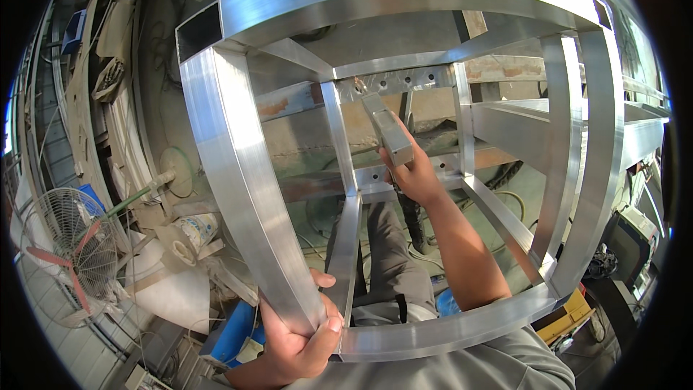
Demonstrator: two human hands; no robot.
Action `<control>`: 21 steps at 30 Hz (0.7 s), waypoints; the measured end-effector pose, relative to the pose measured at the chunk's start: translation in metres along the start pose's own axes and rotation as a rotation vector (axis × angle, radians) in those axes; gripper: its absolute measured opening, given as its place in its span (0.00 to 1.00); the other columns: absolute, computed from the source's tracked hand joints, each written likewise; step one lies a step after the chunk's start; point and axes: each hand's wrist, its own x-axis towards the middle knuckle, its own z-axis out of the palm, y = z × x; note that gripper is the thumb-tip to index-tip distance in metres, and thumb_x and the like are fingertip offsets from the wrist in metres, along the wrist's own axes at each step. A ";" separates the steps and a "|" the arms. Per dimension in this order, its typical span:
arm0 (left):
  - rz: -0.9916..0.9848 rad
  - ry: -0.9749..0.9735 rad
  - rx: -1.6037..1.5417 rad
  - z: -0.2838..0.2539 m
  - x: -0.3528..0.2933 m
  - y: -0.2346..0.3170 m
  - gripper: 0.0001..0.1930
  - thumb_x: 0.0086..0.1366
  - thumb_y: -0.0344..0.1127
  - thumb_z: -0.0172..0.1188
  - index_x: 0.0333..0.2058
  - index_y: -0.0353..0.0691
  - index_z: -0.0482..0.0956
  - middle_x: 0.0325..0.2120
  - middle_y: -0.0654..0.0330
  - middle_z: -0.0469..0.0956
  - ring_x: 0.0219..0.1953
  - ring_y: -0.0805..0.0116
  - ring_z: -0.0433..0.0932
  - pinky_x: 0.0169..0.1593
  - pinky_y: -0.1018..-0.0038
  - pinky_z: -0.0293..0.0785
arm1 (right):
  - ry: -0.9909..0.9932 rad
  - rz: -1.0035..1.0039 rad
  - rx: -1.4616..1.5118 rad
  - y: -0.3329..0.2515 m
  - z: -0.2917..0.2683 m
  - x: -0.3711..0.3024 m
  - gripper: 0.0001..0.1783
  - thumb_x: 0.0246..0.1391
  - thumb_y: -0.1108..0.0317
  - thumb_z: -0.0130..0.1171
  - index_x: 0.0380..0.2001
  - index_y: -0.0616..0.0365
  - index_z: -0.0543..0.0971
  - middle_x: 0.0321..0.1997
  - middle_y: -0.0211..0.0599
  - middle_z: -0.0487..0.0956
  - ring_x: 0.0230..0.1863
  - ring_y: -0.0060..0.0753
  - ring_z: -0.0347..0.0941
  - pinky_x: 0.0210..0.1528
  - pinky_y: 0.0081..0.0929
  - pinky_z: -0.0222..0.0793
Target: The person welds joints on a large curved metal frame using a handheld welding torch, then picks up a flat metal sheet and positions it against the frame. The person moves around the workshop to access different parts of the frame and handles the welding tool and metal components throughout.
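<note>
A large frame of shiny square metal tubes (249,173) surrounds my arms. My left hand (299,339) is closed around the lower end of its left tube, close to the near corner, thumb lying over the joint. My right hand (419,177) reaches inside the frame, fingers wrapped round a grey, boxy welding gun (390,130). A thick black hose (411,220) hangs below it. The gun's nose points toward a metal plate with round holes (393,83) on the far inner side, where a small orange glint shows. Its exact tip is hard to make out.
A caged fan with red blades (72,253) stands at left, near a white bucket (195,235) and a blue bin (234,336). More metal beams (520,133) lie at right, by a yellow box (567,318). Cables trail across the floor.
</note>
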 end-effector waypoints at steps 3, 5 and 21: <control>-0.003 0.019 -0.044 0.002 0.000 0.000 0.32 0.59 0.27 0.55 0.58 0.24 0.51 0.18 0.59 0.75 0.27 0.69 0.75 0.60 0.56 0.60 | -0.012 0.060 -0.031 -0.005 0.000 -0.005 0.41 0.62 0.73 0.55 0.75 0.44 0.52 0.40 0.29 0.75 0.25 0.18 0.68 0.30 0.22 0.71; -0.004 0.040 -0.065 0.004 0.001 0.000 0.32 0.59 0.28 0.56 0.58 0.24 0.51 0.19 0.59 0.75 0.28 0.69 0.75 0.59 0.58 0.62 | -0.036 0.052 -0.098 -0.004 -0.003 -0.012 0.41 0.63 0.73 0.56 0.75 0.44 0.53 0.37 0.29 0.75 0.26 0.19 0.70 0.30 0.23 0.71; 0.035 -0.001 -0.111 -0.004 -0.002 -0.013 0.36 0.59 0.23 0.58 0.61 0.24 0.47 0.48 0.35 0.69 0.27 0.71 0.77 0.35 0.76 0.75 | -0.079 -0.102 -0.452 0.036 0.011 -0.062 0.49 0.51 0.78 0.59 0.75 0.40 0.53 0.63 0.52 0.73 0.62 0.53 0.71 0.61 0.35 0.67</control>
